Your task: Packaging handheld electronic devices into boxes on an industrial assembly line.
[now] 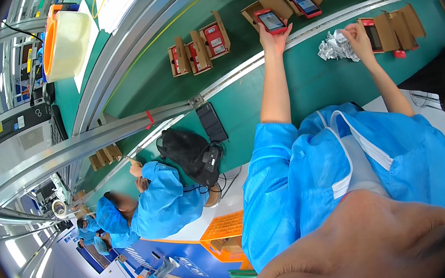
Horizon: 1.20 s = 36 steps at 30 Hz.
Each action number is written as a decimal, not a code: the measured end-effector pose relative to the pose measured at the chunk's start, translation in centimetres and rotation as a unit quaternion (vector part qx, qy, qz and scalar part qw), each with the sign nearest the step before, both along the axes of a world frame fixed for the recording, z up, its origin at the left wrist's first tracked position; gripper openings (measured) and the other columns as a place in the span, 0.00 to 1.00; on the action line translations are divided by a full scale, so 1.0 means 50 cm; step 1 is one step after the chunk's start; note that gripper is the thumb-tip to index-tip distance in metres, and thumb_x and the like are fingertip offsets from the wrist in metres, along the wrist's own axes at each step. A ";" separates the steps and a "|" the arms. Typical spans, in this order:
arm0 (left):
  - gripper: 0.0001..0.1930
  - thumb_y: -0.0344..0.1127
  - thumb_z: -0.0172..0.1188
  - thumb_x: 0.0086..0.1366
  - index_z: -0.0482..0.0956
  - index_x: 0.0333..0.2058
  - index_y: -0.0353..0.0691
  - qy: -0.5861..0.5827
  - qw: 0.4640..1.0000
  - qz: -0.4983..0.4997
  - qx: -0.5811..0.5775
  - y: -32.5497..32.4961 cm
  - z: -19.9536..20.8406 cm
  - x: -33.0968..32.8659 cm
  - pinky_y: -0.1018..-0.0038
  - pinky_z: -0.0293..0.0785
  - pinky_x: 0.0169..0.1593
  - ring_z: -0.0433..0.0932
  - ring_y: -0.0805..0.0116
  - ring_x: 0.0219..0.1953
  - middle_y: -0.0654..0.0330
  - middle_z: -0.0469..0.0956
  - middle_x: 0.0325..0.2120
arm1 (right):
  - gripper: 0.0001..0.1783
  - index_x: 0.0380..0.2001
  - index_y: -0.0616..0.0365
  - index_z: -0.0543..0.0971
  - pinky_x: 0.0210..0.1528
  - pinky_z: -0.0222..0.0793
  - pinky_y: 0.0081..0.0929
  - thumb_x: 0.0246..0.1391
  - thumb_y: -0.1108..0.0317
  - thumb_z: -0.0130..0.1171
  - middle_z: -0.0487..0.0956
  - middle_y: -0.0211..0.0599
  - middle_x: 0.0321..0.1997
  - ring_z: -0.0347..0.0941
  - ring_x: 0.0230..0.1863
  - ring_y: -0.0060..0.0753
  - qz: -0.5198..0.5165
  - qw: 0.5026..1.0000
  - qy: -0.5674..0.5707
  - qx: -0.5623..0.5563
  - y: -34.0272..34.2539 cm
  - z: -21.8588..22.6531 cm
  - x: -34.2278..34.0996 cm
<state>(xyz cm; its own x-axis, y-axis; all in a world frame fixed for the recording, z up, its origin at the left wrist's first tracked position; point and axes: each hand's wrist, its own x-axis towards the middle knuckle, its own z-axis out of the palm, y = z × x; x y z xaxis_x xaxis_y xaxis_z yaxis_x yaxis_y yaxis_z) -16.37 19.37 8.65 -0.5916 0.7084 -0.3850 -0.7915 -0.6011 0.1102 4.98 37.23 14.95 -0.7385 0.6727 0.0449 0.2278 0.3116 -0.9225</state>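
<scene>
Gripping the red-edged handheld [270, 20] at 1 o'clock: left hand [275, 37]. Right hand [359, 39] is resting at silver packets [336, 47], 2 o'clock; can't tell if grip's closed. Handheld's looking light, stiff, likely fragile; side edges are offering safest hold.

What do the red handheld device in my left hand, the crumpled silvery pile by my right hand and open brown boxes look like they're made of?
Red handheld device: probably smooth plastic, judging by its even red casing; screen material unclear.
Crumpled silvery pile: likely foil or metallised film, being creased and shiny.
Open brown boxes: apparently matt cardboard, with stiff folded flaps.
</scene>
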 end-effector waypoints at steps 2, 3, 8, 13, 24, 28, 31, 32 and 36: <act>0.29 0.57 0.38 0.67 0.58 0.56 0.39 0.000 0.999 -0.022 -0.040 0.049 -0.045 0.012 0.47 0.57 0.59 0.65 0.44 0.52 0.47 0.66 0.49 | 0.13 0.37 0.59 0.72 0.31 0.67 0.22 0.50 0.66 0.61 0.74 0.35 0.26 0.71 0.27 0.27 -0.039 0.984 -0.135 0.107 0.036 -0.075 0.066; 0.32 0.58 0.40 0.67 0.57 0.56 0.34 0.029 0.996 0.033 -0.076 0.017 -0.028 -0.008 0.49 0.61 0.58 0.66 0.42 0.50 0.44 0.66 0.49 | 0.18 0.39 0.56 0.72 0.34 0.66 0.29 0.45 0.65 0.65 0.74 0.37 0.34 0.71 0.33 0.33 0.015 0.958 -0.231 0.168 0.018 -0.056 0.016; 0.33 0.55 0.45 0.66 0.57 0.54 0.27 0.116 0.943 -0.071 -0.305 -0.062 0.006 0.067 0.62 0.77 0.44 0.74 0.49 0.41 0.40 0.68 0.46 | 0.26 0.42 0.53 0.72 0.45 0.61 0.41 0.36 0.65 0.69 0.67 0.39 0.50 0.64 0.50 0.43 -0.013 0.861 -0.269 0.432 -0.048 0.005 0.011; 0.15 0.38 0.50 0.67 0.71 0.43 0.31 0.255 0.818 0.158 -0.491 -0.244 -0.023 0.056 0.76 0.75 0.31 0.74 0.73 0.29 0.57 0.74 0.30 | 0.26 0.45 0.62 0.71 0.48 0.64 0.38 0.44 0.62 0.66 0.70 0.48 0.47 0.68 0.47 0.45 0.102 0.929 0.051 0.351 -0.156 0.065 -0.171; 0.19 0.35 0.43 0.68 0.68 0.51 0.26 0.403 0.644 0.189 -0.622 -0.296 -0.021 -0.036 0.72 0.68 0.51 0.74 0.62 0.47 0.47 0.75 0.45 | 0.14 0.42 0.62 0.73 0.37 0.70 0.42 0.55 0.66 0.49 0.76 0.59 0.31 0.72 0.37 0.59 0.136 0.983 -0.060 0.105 -0.424 -0.125 -0.505; 0.21 0.39 0.41 0.70 0.61 0.56 0.34 0.350 0.783 0.250 -0.449 -0.309 -0.046 -0.072 0.73 0.64 0.55 0.68 0.62 0.54 0.52 0.69 0.53 | 0.17 0.48 0.60 0.70 0.38 0.70 0.44 0.53 0.71 0.49 0.76 0.57 0.34 0.73 0.38 0.59 0.262 0.945 -0.067 0.185 -0.470 -0.025 -0.444; 0.25 0.43 0.41 0.71 0.52 0.62 0.41 0.239 0.926 0.219 -0.195 -0.250 -0.025 -0.052 0.72 0.63 0.55 0.64 0.66 0.57 0.58 0.66 0.54 | 0.24 0.52 0.59 0.68 0.36 0.71 0.45 0.48 0.73 0.49 0.77 0.54 0.34 0.75 0.35 0.55 0.304 0.929 0.037 0.206 -0.445 -0.013 -0.373; 0.23 0.43 0.42 0.70 0.54 0.60 0.42 0.234 0.924 0.219 -0.207 -0.236 -0.021 -0.037 0.73 0.66 0.53 0.66 0.68 0.53 0.60 0.67 0.51 | 0.24 0.52 0.59 0.68 0.36 0.71 0.45 0.48 0.73 0.49 0.77 0.54 0.34 0.75 0.35 0.55 0.301 0.930 0.032 0.207 -0.427 -0.011 -0.353; 0.18 0.41 0.46 0.69 0.61 0.53 0.41 0.214 0.930 0.232 -0.189 -0.242 -0.038 -0.039 0.74 0.72 0.46 0.72 0.70 0.45 0.62 0.70 0.44 | 0.25 0.52 0.60 0.67 0.37 0.72 0.44 0.47 0.73 0.51 0.77 0.55 0.35 0.75 0.34 0.57 0.307 0.933 0.049 0.182 -0.410 0.039 -0.334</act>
